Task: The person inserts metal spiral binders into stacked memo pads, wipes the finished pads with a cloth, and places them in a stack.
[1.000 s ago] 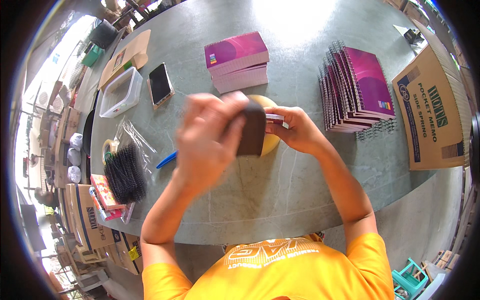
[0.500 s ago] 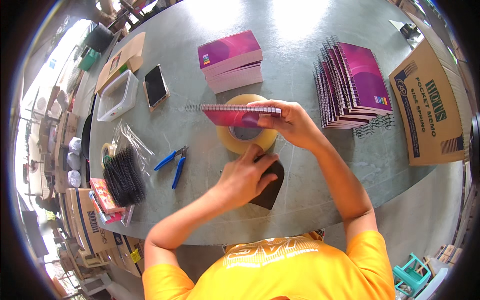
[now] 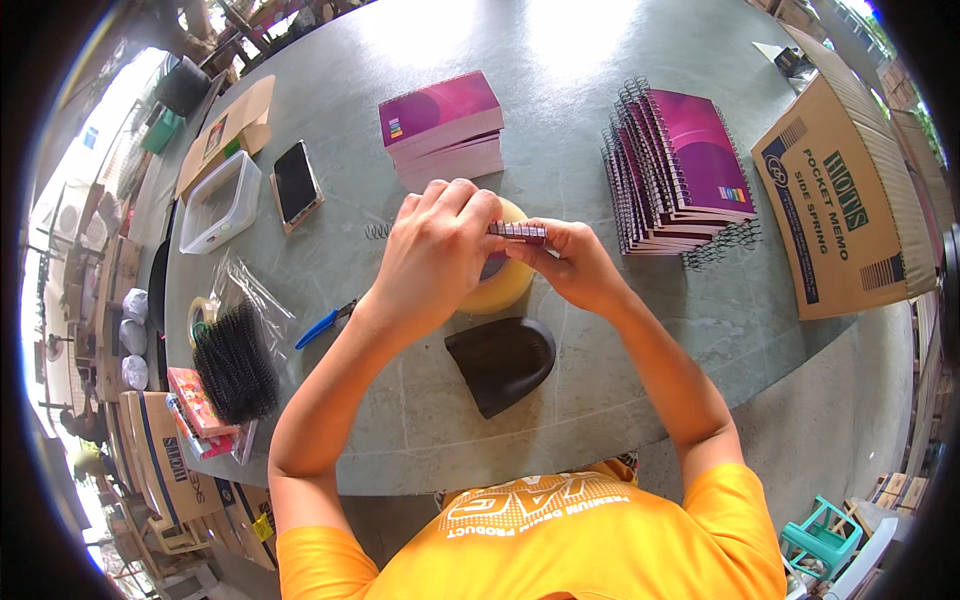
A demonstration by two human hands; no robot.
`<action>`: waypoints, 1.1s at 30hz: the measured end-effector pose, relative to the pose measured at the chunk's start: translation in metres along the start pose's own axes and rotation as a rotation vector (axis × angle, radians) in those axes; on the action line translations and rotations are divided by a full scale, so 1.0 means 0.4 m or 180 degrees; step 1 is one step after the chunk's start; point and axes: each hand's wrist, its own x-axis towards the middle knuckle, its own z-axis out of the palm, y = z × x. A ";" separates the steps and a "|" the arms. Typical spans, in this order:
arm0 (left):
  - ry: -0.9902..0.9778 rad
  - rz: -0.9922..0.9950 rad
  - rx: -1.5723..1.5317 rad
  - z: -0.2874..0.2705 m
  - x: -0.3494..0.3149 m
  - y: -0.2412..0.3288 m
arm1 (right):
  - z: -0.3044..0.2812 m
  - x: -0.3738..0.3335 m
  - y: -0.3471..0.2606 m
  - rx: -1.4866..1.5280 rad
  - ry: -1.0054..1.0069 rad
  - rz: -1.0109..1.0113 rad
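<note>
A small purple spiral notebook (image 3: pixel 518 231) is held edge-up above a big roll of tape (image 3: pixel 503 288). My right hand (image 3: pixel 575 260) pinches its right end between thumb and fingers. My left hand (image 3: pixel 432 250) is closed over the other end and hides most of the cover; a loose end of the wire coil (image 3: pixel 377 231) sticks out to its left. Nearer me lies a black, curved, hollow piece (image 3: pixel 505 365) with nothing touching it. Left of my forearm are blue-handled cutters (image 3: pixel 322 327), partly hidden by it.
Beyond the tape stands a stack of purple notepads (image 3: pixel 442 125). Spiral notebooks (image 3: pixel 690 160) are piled at the right, beside a cardboard box (image 3: pixel 830 215). To the left are a phone (image 3: pixel 296 185), a clear plastic tub (image 3: pixel 220 205) and a bundle of black coils (image 3: pixel 235 365).
My left hand has risen from the black piece to the notebook and closed over its left end. The black piece now lies uncovered. My right hand keeps its hold.
</note>
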 end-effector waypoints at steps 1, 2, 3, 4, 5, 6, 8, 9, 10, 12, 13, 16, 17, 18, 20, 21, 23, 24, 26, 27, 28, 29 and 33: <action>0.0109 0.0085 -0.0139 0.007 0.006 0.004 | 0.000 0.000 0.001 -0.0052 0.0070 -0.0041; 0.0220 0.0169 -0.0281 0.020 0.010 0.008 | 0.000 -0.001 0.002 -0.0107 0.0139 -0.0079; 0.0332 0.0251 -0.0423 0.030 0.013 0.009 | 0.000 -0.001 0.002 -0.0161 0.0206 -0.0118; 0.0233 0.0287 -0.0495 0.038 0.016 0.007 | -0.001 -0.002 0.002 -0.0185 0.0225 -0.0088; 0.0135 0.0319 -0.0562 0.043 0.020 0.004 | -0.001 -0.003 0.001 -0.0205 0.0239 -0.0061; 0.0037 0.0352 -0.0629 0.046 0.023 0.004 | -0.002 -0.003 0.000 -0.0226 0.0253 -0.0033; 0.0066 0.0452 -0.0779 0.050 0.025 0.013 | -0.008 -0.002 0.014 -0.0432 0.0239 -0.0112; 0.0076 0.0503 -0.0855 0.051 0.025 0.017 | -0.009 -0.002 0.017 -0.0532 0.0234 -0.0150; 0.0004 0.0504 -0.0918 0.053 0.026 0.015 | -0.012 -0.005 0.015 -0.0536 0.0201 -0.0075; -0.0142 0.0493 -0.1039 0.057 0.027 0.008 | -0.010 -0.007 -0.009 -0.0537 0.0123 0.0076; -0.0139 0.0524 -0.1060 0.055 0.026 0.007 | -0.010 -0.005 -0.002 -0.0461 0.0093 0.0024; -0.0095 0.0633 -0.1110 0.054 0.028 0.009 | -0.015 -0.006 0.014 -0.0319 0.0078 -0.0052; -0.0050 0.0654 -0.1095 0.055 0.029 0.013 | -0.014 -0.006 0.007 -0.0314 0.0095 -0.0043; -0.0004 0.0676 -0.1080 0.054 0.028 0.016 | -0.012 -0.007 0.003 -0.0310 0.0111 -0.0034; 0.0071 0.0606 -0.1155 0.052 0.026 0.020 | -0.009 -0.012 0.008 -0.0419 0.0126 -0.0034; 0.0111 0.0577 -0.1201 0.053 0.026 0.022 | -0.009 -0.014 0.009 -0.0480 0.0139 -0.0029; -0.0046 0.0557 -0.1178 0.055 0.024 0.014 | -0.015 -0.011 -0.002 -0.0603 0.0008 -0.0193; -0.0123 0.0546 -0.1165 0.055 0.022 0.010 | -0.017 -0.010 -0.006 -0.0663 -0.0061 -0.0275; -0.0186 0.0626 -0.1253 0.051 0.027 0.006 | -0.026 -0.009 -0.005 -0.0766 -0.0150 -0.0171; -0.0214 0.0664 -0.1293 0.049 0.028 0.005 | -0.028 -0.008 -0.004 -0.0819 -0.0197 -0.0123; -0.0159 0.0676 -0.1277 0.051 0.027 0.004 | -0.025 -0.009 -0.005 -0.0809 -0.0127 -0.0124; -0.0101 0.0680 -0.1263 0.058 0.024 0.006 | -0.021 -0.014 -0.005 -0.0800 -0.0065 -0.0123; -0.0039 0.0288 -0.0951 0.071 0.021 0.015 | 0.010 -0.028 -0.040 -0.1396 0.0330 -0.0054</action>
